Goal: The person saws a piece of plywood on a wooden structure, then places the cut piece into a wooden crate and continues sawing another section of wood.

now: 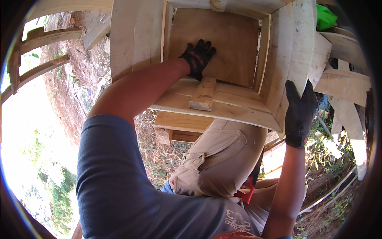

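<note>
A wooden box [135, 44] built of pale planks faces me, with a brown plywood panel [234, 44] across its inside. My left hand [197, 57], in a black glove with red marks, reaches in and lies against the panel, fingers spread. Just below its wrist, a short wood block [203, 95] rests across the near plank wall. On the right, my gloved right hand [299, 115] grips the box's outer plank edge, thumb on one side and fingers on the other. Its fingertips are partly hidden by the plank.
Beneath the box is a stacked timber piece [183, 121], beside my bent leg. Loose boards [346, 87] stand crossed at the right, with a green plastic item [325, 18] above them. A slatted wooden frame [43, 42] is at the far left. A red tool [248, 191] shows near my leg.
</note>
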Motion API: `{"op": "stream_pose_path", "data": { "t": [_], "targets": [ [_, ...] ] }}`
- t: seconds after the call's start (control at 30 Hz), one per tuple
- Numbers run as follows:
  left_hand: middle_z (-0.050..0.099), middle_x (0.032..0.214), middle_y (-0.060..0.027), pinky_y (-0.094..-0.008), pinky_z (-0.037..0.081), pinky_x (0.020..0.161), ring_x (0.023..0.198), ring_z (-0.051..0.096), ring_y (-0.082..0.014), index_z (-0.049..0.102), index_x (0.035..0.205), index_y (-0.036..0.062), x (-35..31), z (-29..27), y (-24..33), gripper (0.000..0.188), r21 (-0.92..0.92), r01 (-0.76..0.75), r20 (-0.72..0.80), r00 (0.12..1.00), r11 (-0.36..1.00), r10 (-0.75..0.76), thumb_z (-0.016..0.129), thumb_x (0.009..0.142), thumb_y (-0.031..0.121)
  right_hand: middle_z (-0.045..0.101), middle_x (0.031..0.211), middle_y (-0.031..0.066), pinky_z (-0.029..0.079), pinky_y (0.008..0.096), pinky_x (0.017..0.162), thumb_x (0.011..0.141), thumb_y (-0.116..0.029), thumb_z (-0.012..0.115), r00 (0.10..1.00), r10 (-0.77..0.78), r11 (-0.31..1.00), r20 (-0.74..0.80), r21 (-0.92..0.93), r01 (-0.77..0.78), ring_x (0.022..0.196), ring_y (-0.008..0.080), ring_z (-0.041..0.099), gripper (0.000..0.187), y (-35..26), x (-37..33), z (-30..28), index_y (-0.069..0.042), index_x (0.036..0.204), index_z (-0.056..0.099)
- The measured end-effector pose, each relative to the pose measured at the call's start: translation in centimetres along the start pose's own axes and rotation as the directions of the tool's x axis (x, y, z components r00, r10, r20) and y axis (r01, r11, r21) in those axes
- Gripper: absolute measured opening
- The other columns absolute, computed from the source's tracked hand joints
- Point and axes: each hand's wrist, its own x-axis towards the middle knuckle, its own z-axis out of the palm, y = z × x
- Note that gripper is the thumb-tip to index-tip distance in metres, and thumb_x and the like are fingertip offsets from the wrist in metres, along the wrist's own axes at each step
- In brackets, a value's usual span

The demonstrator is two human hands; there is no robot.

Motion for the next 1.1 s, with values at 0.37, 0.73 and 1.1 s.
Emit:
{"op": "stream_pose_path", "data": {
  "t": [0.37,0.73,1.1],
  "targets": [
    [0.022,0.177,-0.0304,-0.0652,0.030,0.126,0.164,0.024,-0.0484,0.024,0.172,0.0027,-0.4,1.8,0.5,0.097,0.047,-0.065,-0.145,0.987,0.997,0.071,0.073,0.095,0.033,0.077,0.118,0.0261,0.053,0.0528,0.097,0.098,-0.033,0.071,0.999,0.039,0.999,0.027,0.034,-0.040,0.111,0.0449,0.071,0.052,0.0,0.0,-0.2,-0.001,0.138,0.069],
    [0.051,0.141,-0.0292,-0.0602,0.056,0.096,0.124,0.054,-0.0451,0.044,0.154,-0.0046,0.7,4.5,0.7,0.068,0.000,-0.022,-0.243,0.970,1.000,0.021,0.066,0.094,0.018,0.078,0.109,0.0232,0.057,0.0518,0.093,0.097,-0.029,0.068,0.999,0.006,1.000,-0.032,-0.007,-0.006,0.104,0.0414,0.075,0.048,1.3,0.2,0.5,-0.007,0.140,0.068],
    [0.050,0.151,-0.0360,-0.0598,0.058,0.096,0.130,0.058,-0.0482,0.050,0.144,-0.0050,1.3,6.9,0.6,0.051,0.152,0.054,-0.231,0.973,0.987,-0.018,0.052,0.100,0.022,0.078,0.106,0.0225,0.059,0.0512,0.091,0.094,-0.025,0.068,0.993,0.073,0.996,-0.097,0.067,-0.067,0.101,0.0425,0.076,0.042,1.0,0.1,1.2,-0.006,0.132,0.073]
  ]
}}
